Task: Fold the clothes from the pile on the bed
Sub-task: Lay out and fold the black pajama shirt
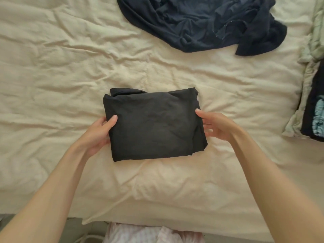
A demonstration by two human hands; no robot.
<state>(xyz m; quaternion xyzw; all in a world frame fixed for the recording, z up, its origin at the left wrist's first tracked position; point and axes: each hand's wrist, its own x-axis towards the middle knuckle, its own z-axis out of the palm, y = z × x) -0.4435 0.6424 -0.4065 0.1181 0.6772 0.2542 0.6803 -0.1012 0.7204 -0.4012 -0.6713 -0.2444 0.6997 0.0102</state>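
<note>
A black garment [152,125], folded into a compact rectangle, lies in the middle of the cream duvet [61,71]. My left hand [100,132] grips its left edge, thumb on top and fingers tucked underneath. My right hand [214,126] holds the right edge the same way, thumb over the top and fingers beside and under the fabric. A crumpled navy garment [201,21] lies unfolded at the far side of the bed.
At the right edge a pale green pillow or bedding [313,55] carries folded dark clothes, one with a light blue print [318,118]. The bed's near edge runs along the bottom, with pink patterned fabric [140,234] below it.
</note>
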